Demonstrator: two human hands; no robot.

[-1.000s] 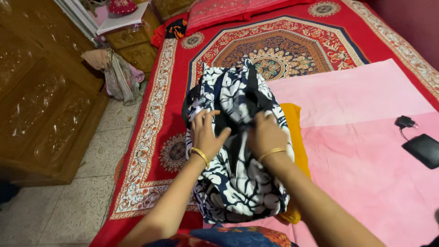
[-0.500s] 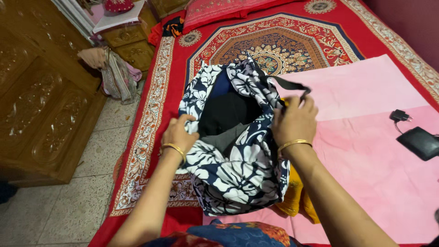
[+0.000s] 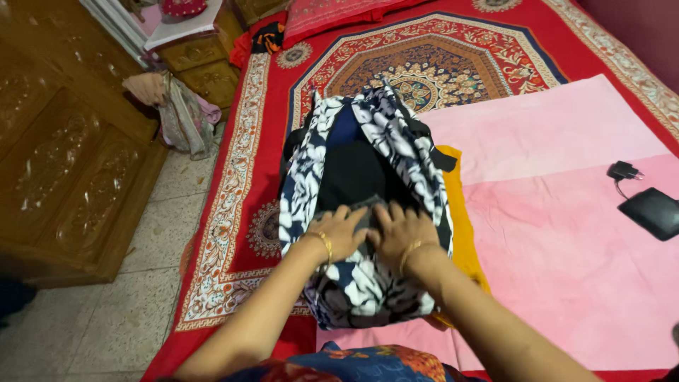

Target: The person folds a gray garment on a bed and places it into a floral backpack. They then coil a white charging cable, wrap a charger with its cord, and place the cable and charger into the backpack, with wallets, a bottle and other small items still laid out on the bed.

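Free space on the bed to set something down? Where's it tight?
Open: the pink sheet between the yellow cloth and the black charger; also the red patterned bedspread beyond the floral garment. Crowded: mid-bed, where the left hand and right hand press on that garment.

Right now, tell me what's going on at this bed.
A person leans over the red patterned bedspread with both hands pressed side by side on a navy-and-white floral garment. The left hand and right hand lie flat at its middle, where the cloth is spread open over a yellow cloth. A pink sheet lies alongside.
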